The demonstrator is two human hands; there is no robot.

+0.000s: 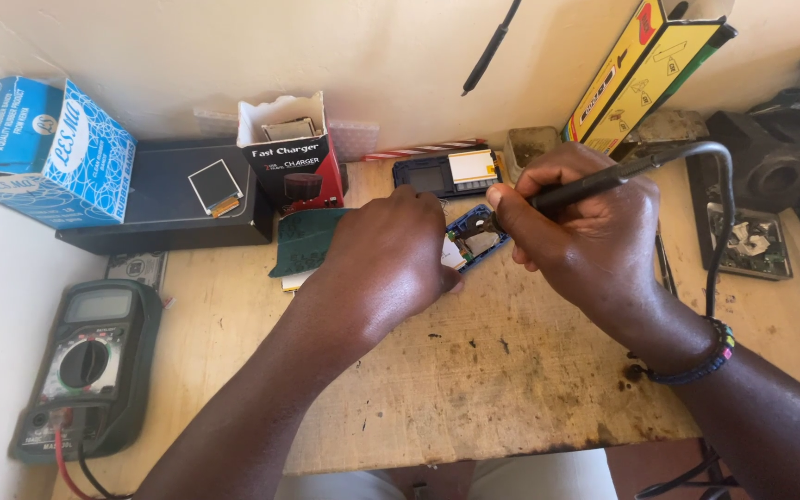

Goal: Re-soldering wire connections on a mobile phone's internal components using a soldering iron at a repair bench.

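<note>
Right hand (585, 231) had a tight pen-style grip on the soldering iron (604, 181), left hand (391, 264) pressed closed over the blue phone board (476, 233) on the worktop (474, 370).

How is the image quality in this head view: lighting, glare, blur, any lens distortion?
Head view: even, soft daylight with faint shadows under the left hand and right hand; no strong glare, only a pale wash on the wall; hands, soldering iron and opened phone are sharp; wide-angle bending shows at the edges, stretching the multimeter and blue box.
</note>
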